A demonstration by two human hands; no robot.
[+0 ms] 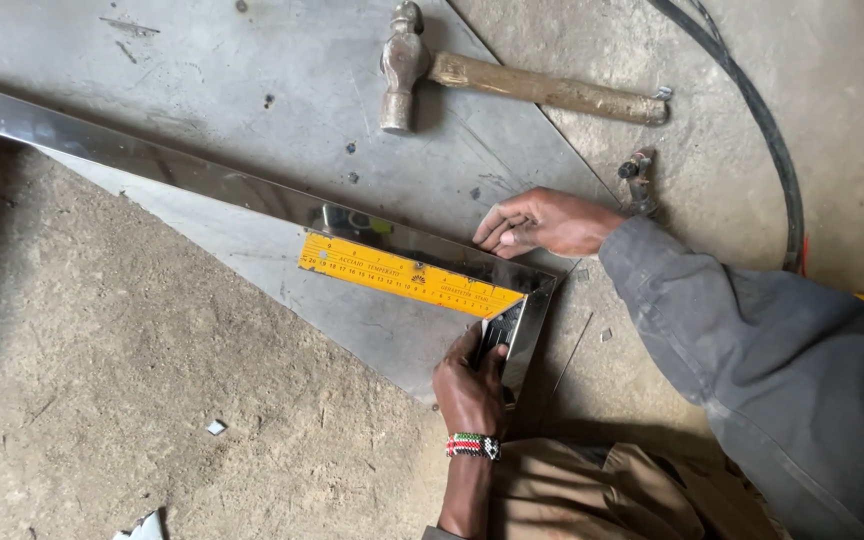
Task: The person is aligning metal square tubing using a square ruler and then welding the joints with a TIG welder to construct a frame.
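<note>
A long shiny steel bar (252, 190) lies slantwise on a grey metal sheet (252, 80), running from the upper left down to the middle. A try square with a yellow blade (402, 273) lies along the bar's near edge, and its dark stock (508, 330) sits against the bar's end. My left hand (468, 388), with a beaded wristband, grips the stock from below. My right hand (542, 222), in a grey sleeve, presses its curled fingers down on the bar just above the square's corner.
A ball-peen hammer (512, 82) with a wooden handle lies on the sheet's far part. A black cable (777, 160) curves along the right, and a small metal fitting (638, 172) sits beyond my right wrist. A thin rod (572, 352) and scraps lie on the rough concrete floor (132, 380).
</note>
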